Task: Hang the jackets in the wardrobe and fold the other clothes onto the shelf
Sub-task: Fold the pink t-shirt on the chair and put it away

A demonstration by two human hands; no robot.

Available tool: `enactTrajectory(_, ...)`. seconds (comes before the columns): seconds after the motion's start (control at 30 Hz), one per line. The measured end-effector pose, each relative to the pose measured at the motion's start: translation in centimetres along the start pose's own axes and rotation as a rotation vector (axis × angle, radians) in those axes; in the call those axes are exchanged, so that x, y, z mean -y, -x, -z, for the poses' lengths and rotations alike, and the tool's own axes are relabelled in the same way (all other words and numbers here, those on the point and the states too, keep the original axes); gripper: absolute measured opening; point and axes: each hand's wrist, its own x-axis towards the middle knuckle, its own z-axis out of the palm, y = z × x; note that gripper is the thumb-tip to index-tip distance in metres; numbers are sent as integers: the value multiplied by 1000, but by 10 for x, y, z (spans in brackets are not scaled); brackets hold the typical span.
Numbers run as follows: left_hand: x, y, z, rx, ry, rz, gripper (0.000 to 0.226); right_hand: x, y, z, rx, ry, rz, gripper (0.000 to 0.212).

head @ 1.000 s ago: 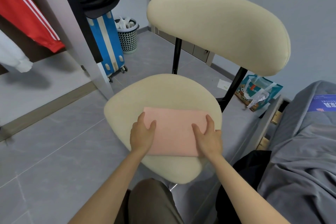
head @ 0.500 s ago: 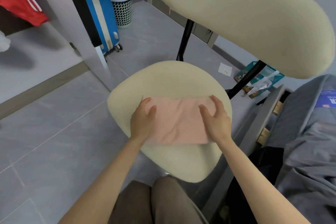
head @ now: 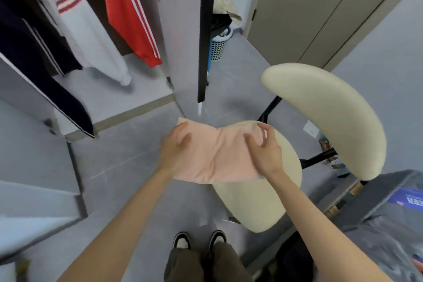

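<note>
Centre frame: your 2 hands hold the folded pink cloth (head: 217, 155) up, its right end over the cream chair seat (head: 258, 204). Your left hand (head: 175, 147) grasps the left end, thumb on top; your right hand (head: 266, 152) — blurred — seems to pinch the right end. A red jacket (head: 128, 11) hangs in the wardrobe (head: 180, 30), upper left.
</note>
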Motion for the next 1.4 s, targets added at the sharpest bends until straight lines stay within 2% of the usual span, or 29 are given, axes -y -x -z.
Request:
enactTrajectory(0.07,-21,15,47,-79,36,-32,45,48,12,-1,46,-14,65,47)
enactTrajectory(0.2,-55,33,145,-293,22,-121,38,139,31,-13,100,-32,244,41)
enactTrajectory(0.47,-142,48,314,-617,195,-234,38,323,41,-37,121,-223,579,39)
enactTrajectory(0.67,-213,47,411,-725,285,-345,39,447,41,-37,128,-344,768,37)
enactTrajectory(0.9,-272,17,496,-812,329,-457,38,567,18,-45,103,-416,893,38)
enactTrajectory(1.2,-339,-64,598,-916,293,-564,35,719,-46,-78,141,-463,983,33)
enactTrajectory(1.4,-383,-129,667,-995,253,-557,37,817,-95,-109,160,-500,1040,33)
